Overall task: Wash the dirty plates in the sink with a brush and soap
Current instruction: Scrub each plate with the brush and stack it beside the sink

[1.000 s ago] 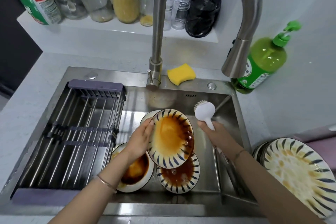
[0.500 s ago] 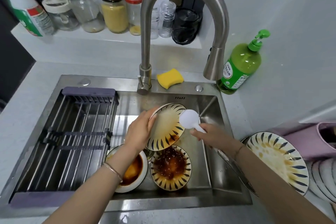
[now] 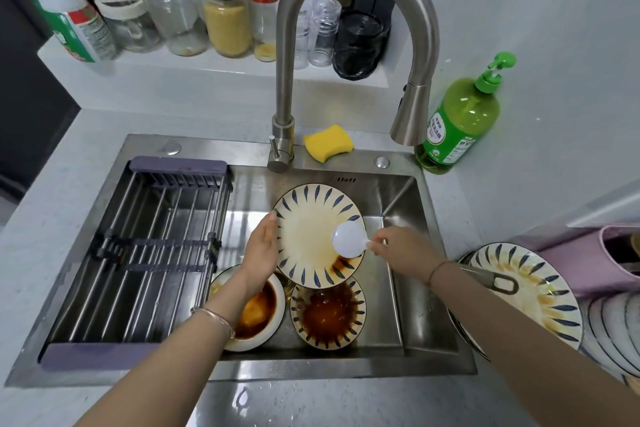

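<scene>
— Head view: where is the plate being washed found?
— A round cream ceramic plate with dark blue petal strokes round its rim [image 3: 311,222] is held tilted above the stainless steel sink [image 3: 398,204], its face turned toward the camera. A pale yellowish film is seen across its middle, and brown sauce streaks are left at the lower right edge.
— How is it gripped?
— Its left rim is clasped by the left hand [image 3: 259,250], thumb on the front; the fingers behind are hidden. The handle of a white plastic round-headed brush [image 3: 348,241] is pinched by the right hand [image 3: 403,250], and the brush head is laid over the plate's lower right, bristles hidden.
— What is seen beneath?
— A white-rimmed bowl of orange-brown sauce [image 3: 258,314] and a blue-patterned plate coated in dark brown sauce [image 3: 327,317] are set side by side on the sink floor. A green pump bottle of soap [image 3: 465,114] is stood beside the sink's back right corner.
</scene>
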